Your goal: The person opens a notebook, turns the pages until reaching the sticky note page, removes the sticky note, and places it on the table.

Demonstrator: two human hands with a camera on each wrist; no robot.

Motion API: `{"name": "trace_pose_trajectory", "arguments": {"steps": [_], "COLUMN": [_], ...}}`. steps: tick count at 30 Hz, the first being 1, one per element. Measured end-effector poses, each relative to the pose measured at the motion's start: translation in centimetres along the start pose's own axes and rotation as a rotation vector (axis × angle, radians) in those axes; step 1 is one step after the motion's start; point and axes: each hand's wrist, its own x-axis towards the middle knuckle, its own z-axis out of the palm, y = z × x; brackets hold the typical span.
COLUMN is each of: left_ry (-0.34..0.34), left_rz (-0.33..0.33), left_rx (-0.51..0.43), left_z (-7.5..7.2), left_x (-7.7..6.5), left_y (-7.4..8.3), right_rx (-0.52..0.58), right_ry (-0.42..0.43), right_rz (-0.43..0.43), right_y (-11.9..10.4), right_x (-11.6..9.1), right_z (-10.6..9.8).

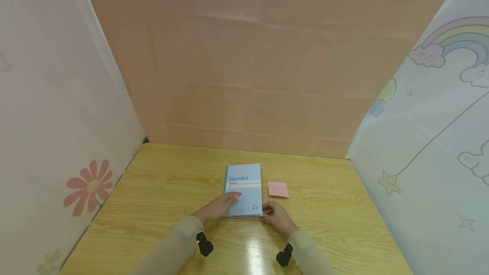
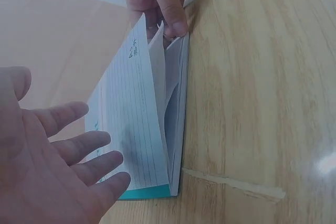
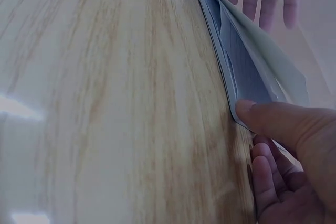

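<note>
A light blue notebook (image 1: 244,186) marked "Gambit", with a green spine, lies on the wooden table. Its cover and some pages (image 2: 139,103) stand lifted from the rest along the lower edge. My left hand (image 1: 217,208) is over the notebook's lower left part, fingers extended; whether they touch the cover, I cannot tell. At the lower right corner, my right hand (image 1: 279,218) pinches the notebook, its thumb (image 3: 268,119) on the lower pages and the other fingers curled by the edge. A pink sticky note pad (image 1: 278,189) lies just right of the notebook.
The wooden table (image 1: 183,173) meets a tan backdrop (image 1: 252,75) at the back. Patterned cloth panels (image 1: 416,139) flank both sides. A thin pale strip (image 2: 236,183) lies on the table by the notebook's lower left corner.
</note>
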Motion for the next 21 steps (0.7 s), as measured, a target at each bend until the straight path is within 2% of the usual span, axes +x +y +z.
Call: {"name": "trace_pose_trajectory", "arguments": {"steps": [7,12,17,21], "left_ry": [-0.001,-0.016,-0.007,0.026], "left_rz": [-0.011,0.028,0.022,0.008], "left_rx": [0.042,0.095,0.17,0.245], "left_z": [-0.9,-2.4,-4.5,-6.4], "left_x": [-0.3,-0.4,-0.2,0.3], "left_y": [0.3,0.9,1.6,3.2], "right_rx": [0.003,-0.045,-0.164,-0.245], "right_ry": [-0.031,-0.119,-0.22,-0.199], "right_rz": [0.004,-0.007,-0.022,-0.009], "right_y": [-0.1,-0.8,-3.2,-5.8], "right_x": [0.0,0.0,0.0,0.7], "right_z": [-0.3,-1.4,-3.9,-6.1]}}
